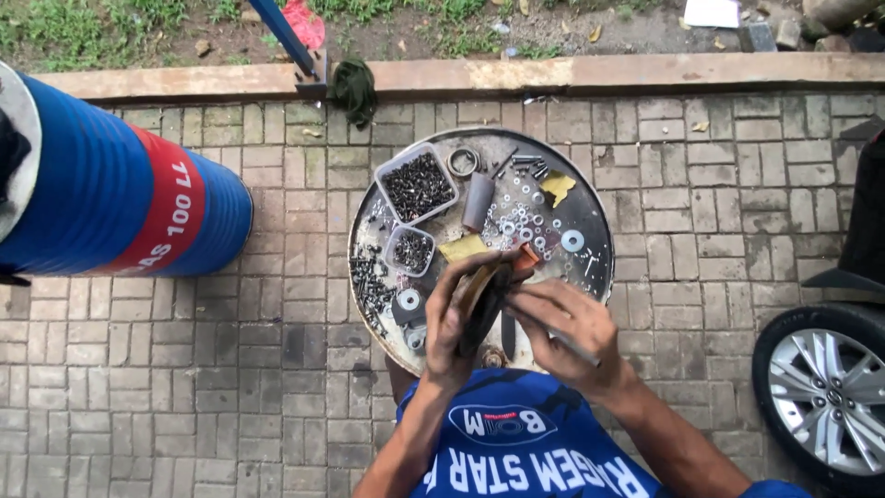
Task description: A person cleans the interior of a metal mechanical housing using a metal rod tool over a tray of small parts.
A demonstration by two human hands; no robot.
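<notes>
My left hand (449, 318) grips a dark, greasy round part (482, 309) with a yellowish-brown edge, held upright over the near side of a round metal tray (595, 244). My right hand (562, 323) is closed against the same part from the right and touches it with the fingertips; a thin pale tool or rod pokes out under that hand. Behind the hands, on the tray, lie a yellow scrap (461, 247) and a small orange piece (526, 256).
The tray holds two clear plastic tubs of dark screws (419, 187) (411, 250), loose washers (530, 226), a grey cylinder (477, 201), a ring, bolts. A blue barrel with a red band (120, 198) lies left. A car wheel (825, 392) stands right. Brick paving, a kerb and a green rag (355, 88) are beyond.
</notes>
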